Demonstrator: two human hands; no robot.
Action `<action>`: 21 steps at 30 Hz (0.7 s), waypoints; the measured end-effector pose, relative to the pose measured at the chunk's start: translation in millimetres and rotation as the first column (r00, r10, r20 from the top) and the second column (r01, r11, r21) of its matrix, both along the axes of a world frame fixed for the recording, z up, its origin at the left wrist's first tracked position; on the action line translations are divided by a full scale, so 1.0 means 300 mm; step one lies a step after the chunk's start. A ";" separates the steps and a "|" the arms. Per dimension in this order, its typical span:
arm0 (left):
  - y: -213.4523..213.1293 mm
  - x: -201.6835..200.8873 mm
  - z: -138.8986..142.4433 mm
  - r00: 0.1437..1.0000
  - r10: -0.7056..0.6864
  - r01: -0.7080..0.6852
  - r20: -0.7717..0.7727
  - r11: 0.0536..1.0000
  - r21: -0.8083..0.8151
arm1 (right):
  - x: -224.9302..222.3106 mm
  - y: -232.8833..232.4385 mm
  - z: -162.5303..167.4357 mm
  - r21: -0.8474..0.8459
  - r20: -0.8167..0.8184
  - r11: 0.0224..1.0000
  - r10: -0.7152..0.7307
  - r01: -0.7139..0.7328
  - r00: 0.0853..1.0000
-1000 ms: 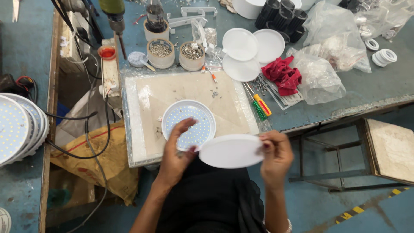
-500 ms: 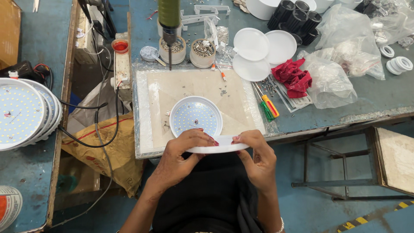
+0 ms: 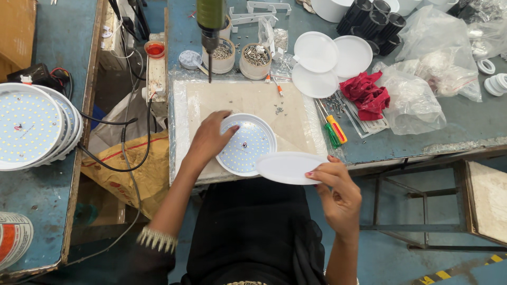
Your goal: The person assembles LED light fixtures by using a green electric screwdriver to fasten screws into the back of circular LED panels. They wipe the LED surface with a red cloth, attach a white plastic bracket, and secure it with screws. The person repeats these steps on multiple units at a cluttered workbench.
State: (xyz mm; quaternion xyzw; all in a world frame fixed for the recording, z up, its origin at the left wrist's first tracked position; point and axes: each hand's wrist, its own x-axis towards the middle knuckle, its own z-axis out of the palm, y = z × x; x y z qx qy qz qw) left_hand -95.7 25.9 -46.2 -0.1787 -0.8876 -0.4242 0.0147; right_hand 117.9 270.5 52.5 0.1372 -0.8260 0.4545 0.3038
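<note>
A round white lamp base with a dotted light board (image 3: 248,145) lies on the pale work mat (image 3: 248,103) at the table's near edge. My left hand (image 3: 210,138) rests flat on its left rim, fingers spread. My right hand (image 3: 335,187) pinches the right edge of a flat white round cover (image 3: 288,168), held level just off the table's edge and overlapping the lamp's lower right side.
A green hanging screwdriver (image 3: 210,21) dangles over the mat's far edge, near two cups of screws (image 3: 256,58). More white covers (image 3: 322,63), a red cloth (image 3: 365,94), clear bags and black parts lie at right. Stacked lamp panels (image 3: 29,126) sit on the left bench.
Both hands held the cover near my body before. Now my left hand has let go and moved onto the lamp base, and my right hand alone holds the cover, further right.
</note>
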 end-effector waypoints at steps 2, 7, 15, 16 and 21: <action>0.051 -0.110 -0.032 0.992 -0.106 0.106 0.072 0.994 0.010 | -0.002 -0.020 0.001 0.039 0.018 0.999 0.002 -0.003 1.000; 0.133 -0.286 -0.019 0.897 -0.350 0.381 0.272 0.922 -0.070 | 0.010 -0.046 0.007 0.047 0.050 0.998 0.037 -0.040 0.998; 0.083 -0.085 0.199 0.864 -0.469 0.411 0.183 0.866 0.285 | 0.010 -0.026 -0.042 -0.247 0.000 0.955 0.169 -0.163 0.986; 0.071 -0.039 0.223 0.905 -0.420 0.385 0.062 0.874 0.296 | 0.006 -0.025 -0.051 -0.253 0.006 0.951 0.188 -0.180 0.982; 0.044 0.141 0.289 0.967 -0.256 0.243 -0.012 0.903 0.353 | -0.018 -0.022 -0.080 -0.170 0.059 0.959 0.241 -0.228 0.969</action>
